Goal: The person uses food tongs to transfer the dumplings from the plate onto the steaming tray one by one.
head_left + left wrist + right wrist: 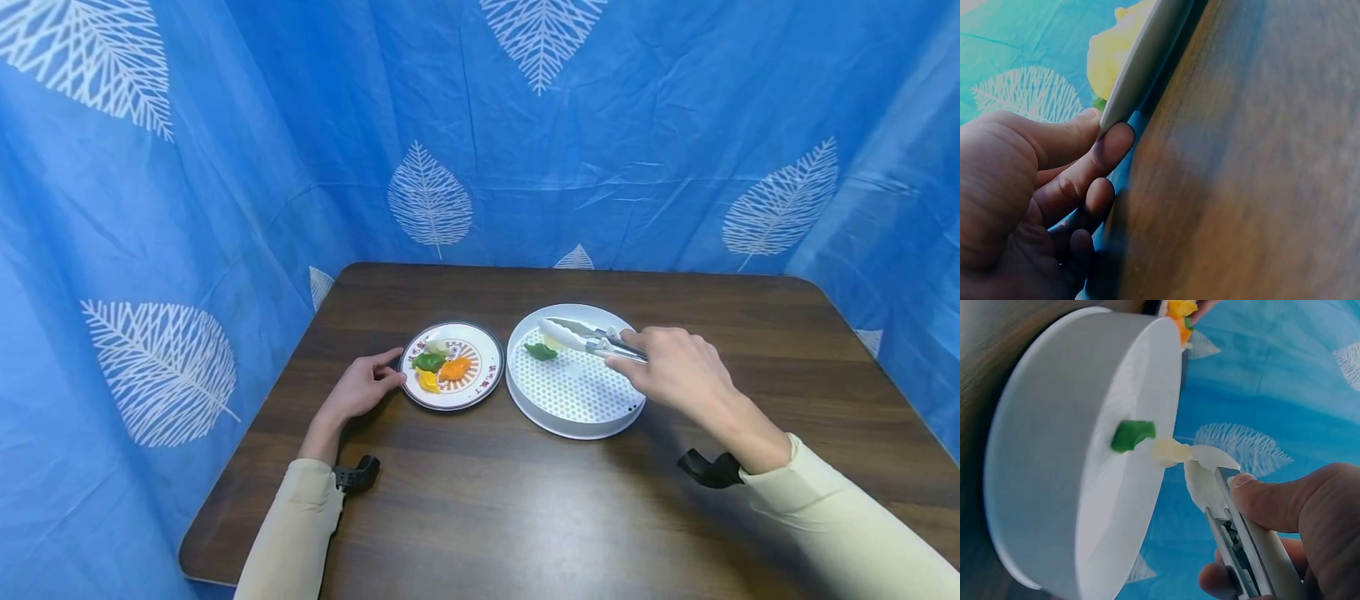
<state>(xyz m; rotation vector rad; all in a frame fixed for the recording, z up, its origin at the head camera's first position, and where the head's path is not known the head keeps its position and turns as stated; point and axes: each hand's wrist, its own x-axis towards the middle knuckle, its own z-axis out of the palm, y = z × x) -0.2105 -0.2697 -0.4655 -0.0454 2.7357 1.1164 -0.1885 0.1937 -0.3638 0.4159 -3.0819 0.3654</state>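
The cream-sleeved left arm [288, 529] reaches from the near left toward the far side, and the left hand [363, 385] pinches between left thumb [1066, 140] and index finger [1097, 156], other fingers bent. The cream-sleeved right arm [847, 517] slants from the near right toward the far left; the right hand [682, 367], its back upward, grips with right thumb [1279, 501] opposite curled fingers [1215, 579].

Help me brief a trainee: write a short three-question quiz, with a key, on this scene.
1. Which hand holds the tongs?
2. What colour is the piece lying in the white perforated tray: A orange, B green, C purple?
3. Fill in the blank: the left hand pinches the edge of the ____.

Key: 1. The right hand. 2. B. 3. Plate.
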